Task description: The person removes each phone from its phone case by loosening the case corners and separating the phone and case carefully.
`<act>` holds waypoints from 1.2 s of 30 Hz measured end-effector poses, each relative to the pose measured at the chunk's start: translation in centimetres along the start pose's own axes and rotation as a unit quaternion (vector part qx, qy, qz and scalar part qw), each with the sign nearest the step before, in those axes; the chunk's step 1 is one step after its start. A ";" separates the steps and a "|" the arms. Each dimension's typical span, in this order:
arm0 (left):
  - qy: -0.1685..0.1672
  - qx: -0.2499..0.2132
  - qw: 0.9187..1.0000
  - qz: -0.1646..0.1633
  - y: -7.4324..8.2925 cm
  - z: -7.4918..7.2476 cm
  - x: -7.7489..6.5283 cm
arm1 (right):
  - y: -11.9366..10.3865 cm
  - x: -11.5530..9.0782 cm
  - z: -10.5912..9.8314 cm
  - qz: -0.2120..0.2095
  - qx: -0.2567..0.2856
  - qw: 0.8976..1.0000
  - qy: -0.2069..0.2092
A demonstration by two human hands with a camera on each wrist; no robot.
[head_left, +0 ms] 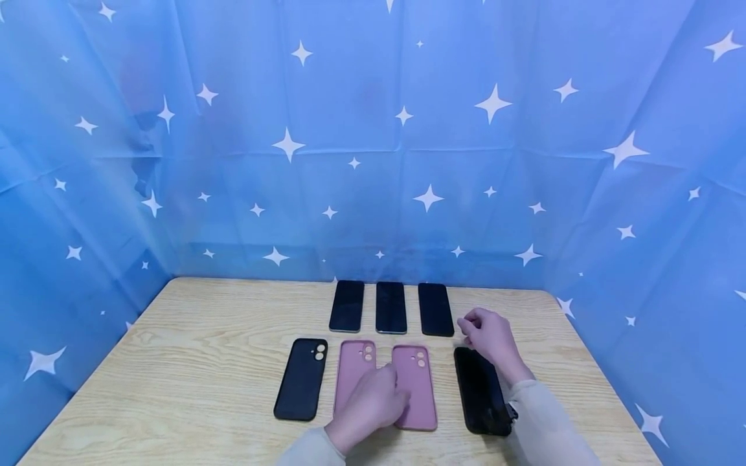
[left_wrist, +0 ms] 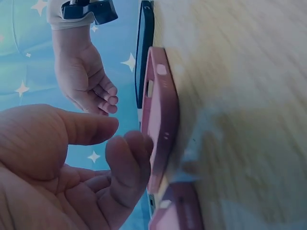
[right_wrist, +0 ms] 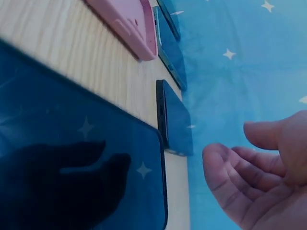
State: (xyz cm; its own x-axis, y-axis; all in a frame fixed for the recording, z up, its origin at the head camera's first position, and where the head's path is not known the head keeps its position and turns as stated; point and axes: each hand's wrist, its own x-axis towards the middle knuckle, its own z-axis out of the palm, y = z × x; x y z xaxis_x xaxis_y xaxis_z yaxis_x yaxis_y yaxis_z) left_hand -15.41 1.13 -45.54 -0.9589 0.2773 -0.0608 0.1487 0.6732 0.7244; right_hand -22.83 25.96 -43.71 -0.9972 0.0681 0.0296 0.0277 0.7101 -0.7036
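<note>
My left hand (head_left: 373, 402) hangs over two pink phone cases, its fingers loosely bent and nothing between them. The left pink case (head_left: 352, 372) is partly hidden behind that hand; the right pink case (head_left: 418, 395) lies beside it, hollow side up. In the left wrist view, the thumb and fingertips stand apart, close to a pink rim. Beyond the top end of a black-rimmed phone (head_left: 479, 388), my right hand (head_left: 492, 338) is raised with relaxed fingers. The right wrist view shows this hand (right_wrist: 254, 177) holding nothing, its dark reflection on the phone's screen.
A black phone case (head_left: 300, 382) lies hollow side up at the left of the front row. Behind are three dark phones, left (head_left: 347, 307), middle (head_left: 391, 308) and right (head_left: 436, 309). The wooden table (head_left: 192, 369) ends against a blue star-patterned curtain (head_left: 361, 97).
</note>
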 end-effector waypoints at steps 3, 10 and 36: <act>0.013 0.011 1.000 0.018 0.6 0.2 0.1 | 0.4 -0.5 -0.6 -0.015 -0.018 1.000 -0.005; -0.009 0.011 1.000 0.019 2.7 1.4 0.1 | 1.7 -1.3 -2.1 -0.031 -0.044 0.999 0.001; -0.068 0.071 0.995 0.010 7.4 7.1 1.1 | 5.1 -2.2 -3.0 -0.013 -0.069 0.997 0.023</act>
State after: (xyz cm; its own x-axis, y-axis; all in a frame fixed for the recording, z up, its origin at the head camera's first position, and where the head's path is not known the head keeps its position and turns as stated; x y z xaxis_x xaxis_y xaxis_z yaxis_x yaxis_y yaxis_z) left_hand -13.69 11.32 -45.13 -0.9152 0.3754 -0.1463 0.2095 0.7536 0.6230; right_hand -20.25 31.53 -45.25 -0.9937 0.0784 0.0800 0.0151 0.8017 -0.5976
